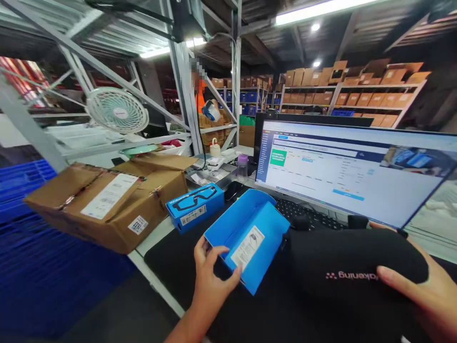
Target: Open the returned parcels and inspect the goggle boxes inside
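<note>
My left hand (212, 274) grips the near left end of an opened blue cardboard box (271, 233), tilted over the black desk mat (167, 255). A white label shows on the box's side, and its lid flap stands up. To the right, my right hand (417, 278) is wrapped around a black zip case (350, 257) with pale lettering that reads upside down or mirrored in part. The case sits close beside the blue box; whether they touch is hard to tell. Behind my left hand lies a closed blue box (196, 205) with a glasses picture on top.
A brown carton (117, 205) rests at the left by blue plastic crates (53, 267). Ahead stand a monitor (342, 166), a black keyboard (310, 214) and a purple-lidded bottle (243, 164). A fan (117, 110) hangs on the metal frame. A person in orange (200, 93) is farther back.
</note>
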Motion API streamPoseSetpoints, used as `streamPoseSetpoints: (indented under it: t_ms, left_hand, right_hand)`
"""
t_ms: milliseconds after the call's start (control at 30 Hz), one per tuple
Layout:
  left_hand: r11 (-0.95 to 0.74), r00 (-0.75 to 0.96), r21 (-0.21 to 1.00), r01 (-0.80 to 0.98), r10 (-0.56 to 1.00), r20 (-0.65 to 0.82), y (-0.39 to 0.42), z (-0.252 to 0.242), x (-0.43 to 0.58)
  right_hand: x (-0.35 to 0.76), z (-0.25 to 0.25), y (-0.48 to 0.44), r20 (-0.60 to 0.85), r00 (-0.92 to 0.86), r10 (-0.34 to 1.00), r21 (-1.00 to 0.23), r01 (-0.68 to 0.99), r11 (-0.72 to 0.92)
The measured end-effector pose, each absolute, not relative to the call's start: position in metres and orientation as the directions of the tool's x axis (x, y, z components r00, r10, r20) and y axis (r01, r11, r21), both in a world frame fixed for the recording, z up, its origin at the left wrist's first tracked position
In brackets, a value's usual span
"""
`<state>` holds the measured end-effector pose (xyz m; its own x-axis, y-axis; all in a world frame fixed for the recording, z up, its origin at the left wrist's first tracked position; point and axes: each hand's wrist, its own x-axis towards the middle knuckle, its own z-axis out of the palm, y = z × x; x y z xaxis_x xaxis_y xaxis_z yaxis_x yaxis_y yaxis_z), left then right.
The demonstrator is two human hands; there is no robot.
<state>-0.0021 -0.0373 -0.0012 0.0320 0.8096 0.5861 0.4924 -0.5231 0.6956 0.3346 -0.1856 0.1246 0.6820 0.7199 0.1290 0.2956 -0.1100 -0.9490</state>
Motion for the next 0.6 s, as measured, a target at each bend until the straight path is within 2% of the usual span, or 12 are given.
streamPoseSetpoints:
  t_ms: [67, 133, 233, 400, 600]
  left_hand:
    - [-0.71, 0.153, 0.516, 0.479, 0.646, 0.748, -0.05, 0.0, -0.003]
    - [-0.83, 0.257, 0.391, 0.397, 0.51, 0.821, -0.059, 0.005, -0.002]
    - [-0.896, 0.373, 0.338, 0.288, 0.431, 0.822, -0.065, 0.018, 0.002]
    - [-0.842, 0.389, 0.443, 0.308, 0.537, 0.749, -0.05, 0.055, 0.02]
    - [-0.651, 0.218, 0.669, 0.358, 0.755, 0.618, -0.021, 0.11, 0.03]
  right_hand:
    - [0.335, 0.127, -0.191, 0.061, 0.675, 0.735, -0.99, 0.134, -0.04]
    - [0.326, 0.135, -0.198, 0.014, 0.661, 0.75, -1.0, 0.007, 0.013]
    - [0.304, 0.15, -0.208, 0.075, 0.666, 0.742, -0.996, 0.013, 0.089]
    - [0.309, 0.151, -0.214, 0.187, 0.668, 0.721, -0.982, 0.156, 0.11]
    - [0.342, 0.14, -0.217, 0.206, 0.685, 0.699, -0.977, 0.186, 0.105]
